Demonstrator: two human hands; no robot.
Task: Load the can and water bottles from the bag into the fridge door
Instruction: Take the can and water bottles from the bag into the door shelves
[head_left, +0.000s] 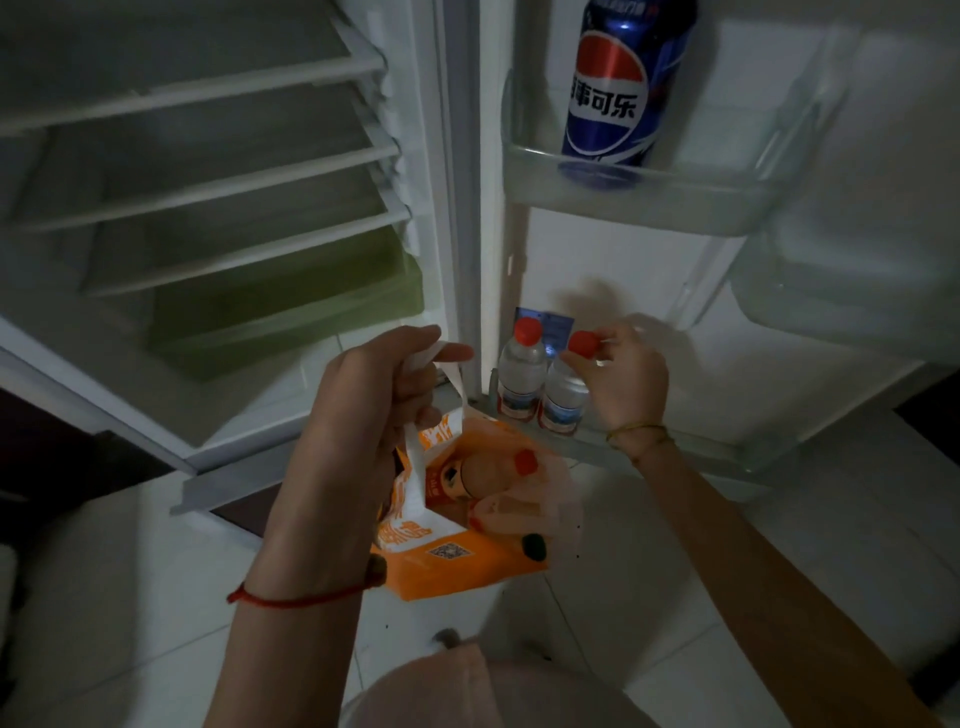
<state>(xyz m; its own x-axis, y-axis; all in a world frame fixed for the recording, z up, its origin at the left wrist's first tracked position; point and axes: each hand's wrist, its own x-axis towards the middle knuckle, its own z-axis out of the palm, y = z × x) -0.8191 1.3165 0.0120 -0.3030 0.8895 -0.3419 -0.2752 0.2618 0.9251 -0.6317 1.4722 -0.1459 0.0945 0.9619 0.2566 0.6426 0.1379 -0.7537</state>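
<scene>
A blue cola can stands upright in the upper door shelf. Two red-capped water bottles stand side by side in the lower door shelf: the left bottle stands free, and my right hand grips the right bottle at its neck and cap. My left hand holds the white handles of an orange and white bag above the floor. Inside the bag lie more bottles, one showing a red cap.
The fridge compartment on the left has several white shelves and a green drawer. White floor tiles lie below the open door. My knee in light trousers shows at the bottom.
</scene>
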